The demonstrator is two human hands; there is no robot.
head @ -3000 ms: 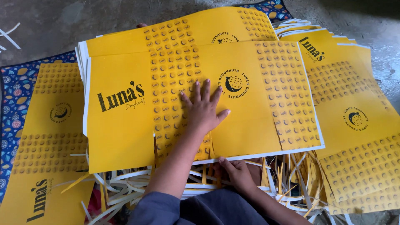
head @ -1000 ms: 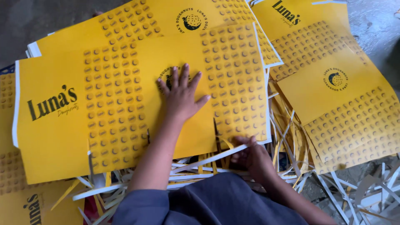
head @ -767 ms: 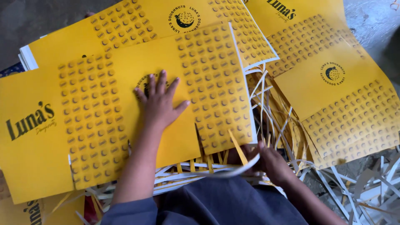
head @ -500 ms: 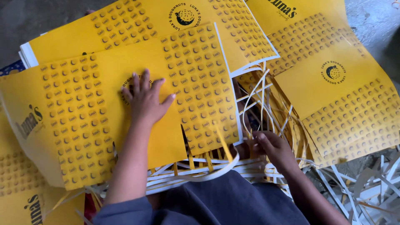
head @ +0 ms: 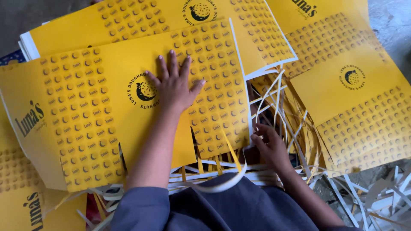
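My left hand (head: pixel 173 87) lies flat with fingers spread on the top yellow printed sheet (head: pixel 98 115) and presses it down, next to a round black emblem. This sheet rests on a stack of similar yellow sheets (head: pixel 128 21). My right hand (head: pixel 272 147) is at the sheet's lower right edge, fingers curled on a thin white paper strip (head: pixel 227 182) that curves down toward my lap. Both forearms wear grey-blue sleeves.
More yellow sheets (head: pixel 355 98) lie spread at the right, and others at the lower left (head: pixel 25 205). A tangle of white and yellow trimmed strips (head: pixel 282 107) fills the gap between the piles. Grey floor (head: pixel 385 17) shows at the upper right.
The top sheet has shifted left under my left hand and now sits askew on the stack. My right hand has moved up along its right edge, with a white strip trailing from it.
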